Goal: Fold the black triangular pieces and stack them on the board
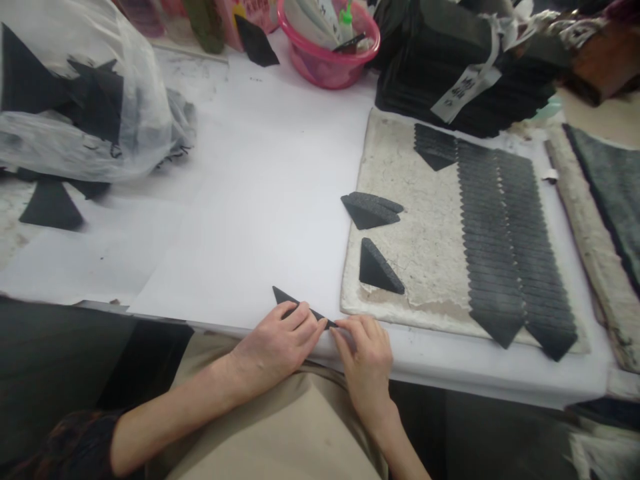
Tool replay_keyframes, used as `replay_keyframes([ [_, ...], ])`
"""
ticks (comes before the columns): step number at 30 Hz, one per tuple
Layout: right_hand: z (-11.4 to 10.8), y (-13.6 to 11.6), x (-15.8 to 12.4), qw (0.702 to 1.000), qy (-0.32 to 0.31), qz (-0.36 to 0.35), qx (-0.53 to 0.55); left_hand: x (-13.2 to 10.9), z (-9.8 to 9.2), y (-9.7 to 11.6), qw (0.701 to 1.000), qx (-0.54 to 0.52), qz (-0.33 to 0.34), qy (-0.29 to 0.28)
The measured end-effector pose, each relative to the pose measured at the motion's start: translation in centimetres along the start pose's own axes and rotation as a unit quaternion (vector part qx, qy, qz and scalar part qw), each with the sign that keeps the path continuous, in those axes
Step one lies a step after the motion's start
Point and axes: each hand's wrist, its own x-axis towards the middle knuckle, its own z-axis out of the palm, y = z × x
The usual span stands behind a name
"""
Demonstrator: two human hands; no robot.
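At the table's front edge, both hands are on one dark triangular piece (285,294) of thin sheet material. My left hand (280,337) presses it with closed fingers along its middle. The thumb and fingers of my right hand (366,347) pinch its right-hand tip. Part of the piece is hidden under the left fingers. To the right, a pale board (425,267) bears a single dark triangle (379,268) with a speckled edge. A small overlapping group of similar triangles (373,211) lies just behind it.
Long overlapping rows of dark pieces (493,233) cover the board's right side. Behind stands a tied black stack (440,67) with a paper tag (465,92). A pink basin (327,70) holds small items. At left, a plastic bag (145,113) contains dark pieces.
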Motion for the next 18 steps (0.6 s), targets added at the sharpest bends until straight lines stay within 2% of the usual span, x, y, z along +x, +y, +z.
replay_keyframes([
  [12, 0.3, -2.3, 0.8, 0.995, -0.002, 0.024, -0.093, -1.1, 0.9, -0.4, 0.989, -0.093, -0.064, 0.091],
  [18, 1.0, -2.8, 0.4, 0.993, 0.019, -0.074, -0.089, -1.2, 1.4, 0.0, 0.992, -0.048, -0.039, 0.107],
])
